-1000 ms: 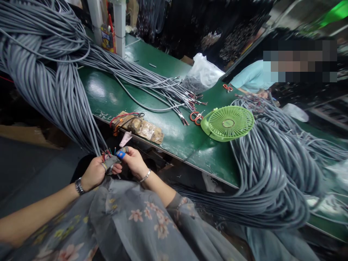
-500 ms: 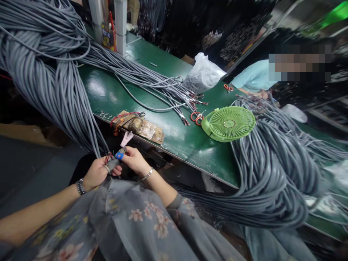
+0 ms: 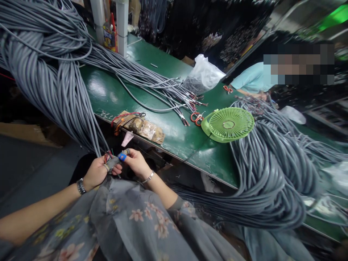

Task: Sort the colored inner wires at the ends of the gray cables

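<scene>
Seated at a green workbench [image 3: 212, 159], I have my left hand [image 3: 98, 172] closed around the colored wires [image 3: 109, 156] at a gray cable bundle's [image 3: 78, 108] lower end, beside the bench's near edge. My right hand [image 3: 136, 163] is at the same wires, thumb and finger drawn close; whether they pinch a strand, I cannot tell. The wires in my grip are exposed and spread, so that cable end looks partly worked. On the bench, other cables [image 3: 152, 79] show bared ends near orange-handled scissors [image 3: 196, 118]; how finished those are is unclear.
</scene>
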`<state>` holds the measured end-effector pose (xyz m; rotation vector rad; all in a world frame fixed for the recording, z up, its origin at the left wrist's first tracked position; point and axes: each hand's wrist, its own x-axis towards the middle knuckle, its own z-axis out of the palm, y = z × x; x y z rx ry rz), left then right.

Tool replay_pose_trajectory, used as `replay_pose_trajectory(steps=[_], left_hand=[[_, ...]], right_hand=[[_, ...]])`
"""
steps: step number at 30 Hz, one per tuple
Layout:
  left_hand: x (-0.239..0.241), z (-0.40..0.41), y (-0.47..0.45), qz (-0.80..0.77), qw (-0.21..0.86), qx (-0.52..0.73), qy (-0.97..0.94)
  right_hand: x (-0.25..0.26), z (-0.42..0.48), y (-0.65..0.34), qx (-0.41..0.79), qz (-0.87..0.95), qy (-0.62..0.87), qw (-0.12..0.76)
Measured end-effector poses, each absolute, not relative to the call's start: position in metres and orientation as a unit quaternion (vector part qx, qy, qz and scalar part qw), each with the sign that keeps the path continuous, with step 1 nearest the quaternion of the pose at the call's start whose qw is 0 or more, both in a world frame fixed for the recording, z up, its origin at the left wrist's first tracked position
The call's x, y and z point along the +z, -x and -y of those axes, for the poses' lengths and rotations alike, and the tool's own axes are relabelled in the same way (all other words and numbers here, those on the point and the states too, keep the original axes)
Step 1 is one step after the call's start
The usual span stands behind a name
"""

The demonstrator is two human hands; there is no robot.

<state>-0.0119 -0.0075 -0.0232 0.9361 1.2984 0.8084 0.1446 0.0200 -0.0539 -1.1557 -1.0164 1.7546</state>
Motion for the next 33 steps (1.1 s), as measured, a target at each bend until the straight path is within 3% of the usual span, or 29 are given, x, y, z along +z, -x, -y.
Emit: replay_pose_trajectory(steps=[7,12,22,33], left_hand=[[-0.0248,0.0081,0.0126,-0.535,0.658,0.286,-0.447],[-0.0236,0.0077,0.0136,-0.539,0.656,0.312,-0.426],[-0.022,0.0063,0.0136,-0.542,0.661,0.305,-0.42],[-0.0213,0.0053,0.012,-0.538,0.65,0.309,-0.438]], right_hand=[[-0.0532,-0.0176,-0.1402,0.707,0.377,0.431,0.416],[-0.0553,-0.019,-0.141,0.676,0.364,0.466,0.439],[-0.0493,-0.0198,-0.1456,0.706,0.397,0.443,0.384],[-0.0542,-0.0164,-0.1377,0.694,0.356,0.462,0.422]])
